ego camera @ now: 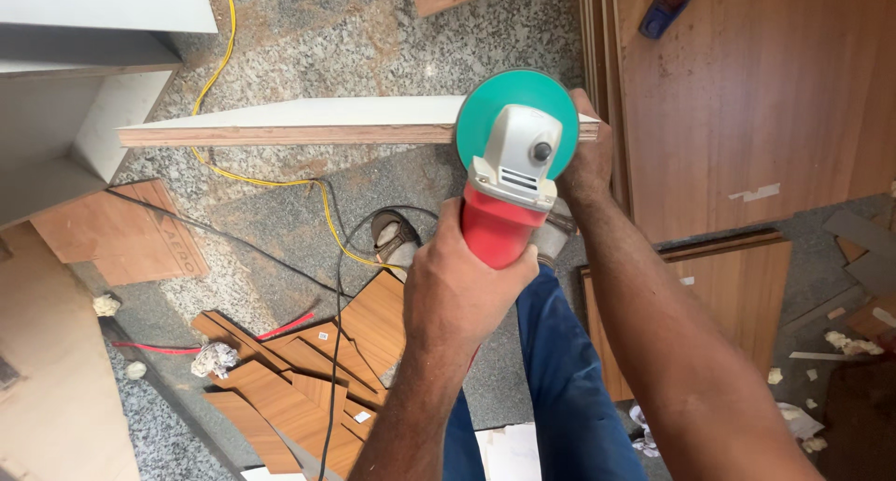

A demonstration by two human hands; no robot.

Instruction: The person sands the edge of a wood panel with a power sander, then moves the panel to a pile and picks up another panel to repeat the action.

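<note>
Grinder: an angle grinder (509, 178) with a red body, grey head and green disc (516, 117), held over the near end of the board, disc face up toward the camera.
Board: a long white-faced plywood board (299, 122) standing on edge, raw wooden edge showing; the disc meets it at its right end.
Left hand: the left hand (457, 290) has its fingers wrapped tight round the red body, apparently to steer the tool.
Right hand: the right hand (588, 159) sits behind the disc, fingers closed on the board's end, seemingly to steady it.
Cables: a yellow cable (219, 66) and a black cable (336, 350) trail over the floor.
Floor: speckled grey stone floor (308, 33), littered with brown laminate offcuts (289, 388); a sandalled foot (394, 237) below the tool.
Right side: large brown wooden panels (756, 98).
</note>
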